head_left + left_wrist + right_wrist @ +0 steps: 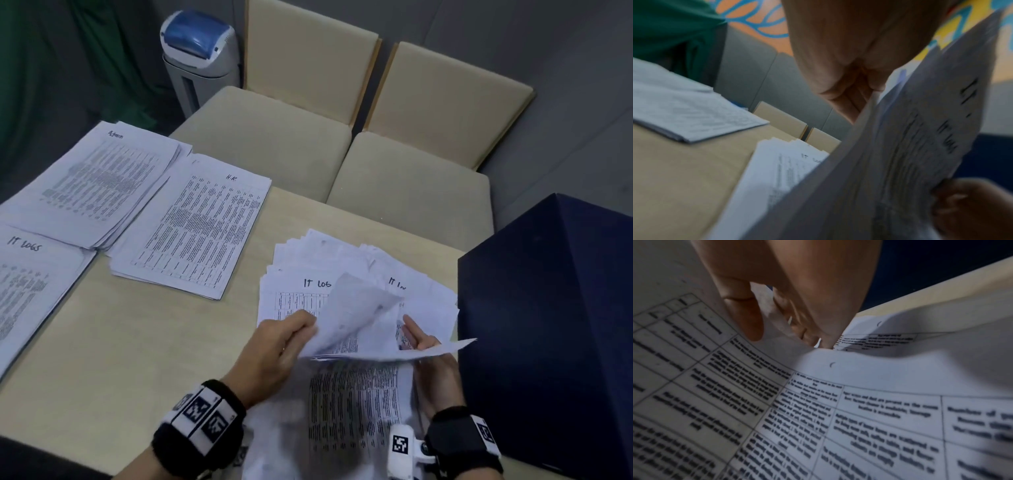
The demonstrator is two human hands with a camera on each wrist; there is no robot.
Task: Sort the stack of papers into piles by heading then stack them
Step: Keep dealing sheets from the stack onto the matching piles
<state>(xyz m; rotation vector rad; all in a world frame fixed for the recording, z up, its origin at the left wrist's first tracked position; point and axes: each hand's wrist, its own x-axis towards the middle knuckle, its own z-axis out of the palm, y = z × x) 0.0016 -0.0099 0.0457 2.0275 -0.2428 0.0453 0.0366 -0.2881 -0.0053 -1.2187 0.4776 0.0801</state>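
Observation:
An untidy stack of printed sheets (359, 397) lies near the table's front edge, fanned at its far end, with "IT LOGS" written on its top sheets (294, 294). My left hand (284, 339) pinches the left edge of a lifted, curling sheet (359, 315). My right hand (424, 346) holds the right side of the raised sheets (869, 410), thumb on top and fingers under them. Three sorted piles lie to the left: "Admin" (99, 178), "H.R" (202, 222) and "IT LOGS" (30, 284).
A dark blue box (555, 325) stands at the table's right edge, close to my right hand. Two beige chairs (281, 150) are tucked in at the far side. A grey and blue bin (198, 54) stands behind them. Bare tabletop (144, 342) lies between the piles.

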